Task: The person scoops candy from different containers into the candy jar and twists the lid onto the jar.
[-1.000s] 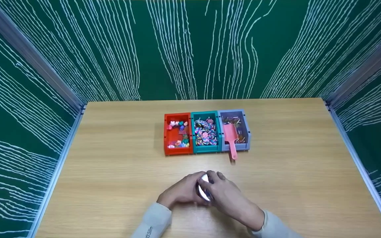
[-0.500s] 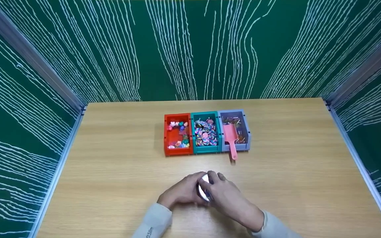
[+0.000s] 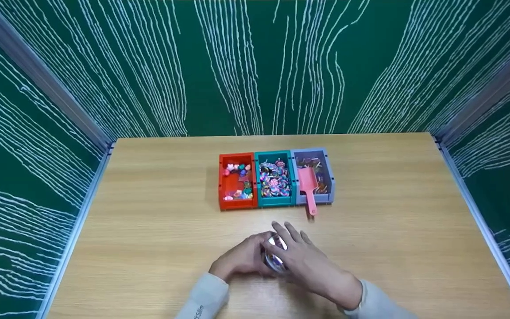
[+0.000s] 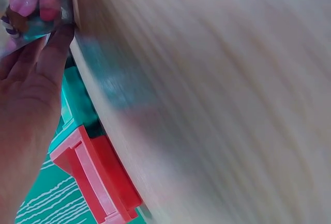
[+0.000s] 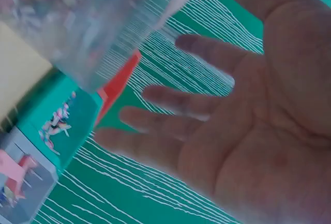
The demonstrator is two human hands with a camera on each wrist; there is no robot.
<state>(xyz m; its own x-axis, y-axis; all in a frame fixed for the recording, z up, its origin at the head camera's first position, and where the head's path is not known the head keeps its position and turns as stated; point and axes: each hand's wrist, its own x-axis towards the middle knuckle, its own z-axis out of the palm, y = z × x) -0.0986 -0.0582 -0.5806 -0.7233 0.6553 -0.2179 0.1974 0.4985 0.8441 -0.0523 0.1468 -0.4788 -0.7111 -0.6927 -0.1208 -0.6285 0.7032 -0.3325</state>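
Observation:
A clear jar (image 3: 276,261) with a shiny round top stands at the near middle of the table in the head view. Small colourful pieces fill the jar (image 4: 32,6) in the left wrist view. My left hand (image 3: 247,254) grips it from the left side, its fingers (image 4: 51,61) close to the jar's base. Over the jar's right side is my right hand (image 3: 311,266), fingers extended and spread. The right wrist view shows the palm and straight fingers of that hand (image 5: 222,115) beside the blurred jar (image 5: 88,32).
Beyond the hands stand three joined bins: a red bin (image 3: 238,204) with small colourful pieces, a teal bin (image 3: 277,201) with swirled lollipops and a lavender bin (image 3: 329,177). A pink scoop (image 3: 309,181) lies in the lavender one, handle over its front edge. Green walls (image 3: 219,66) enclose the table.
My right hand's fingers, earlier curled over the jar's top, have straightened and lifted, exposing more of the shiny top. My left hand keeps its grip in the same place.

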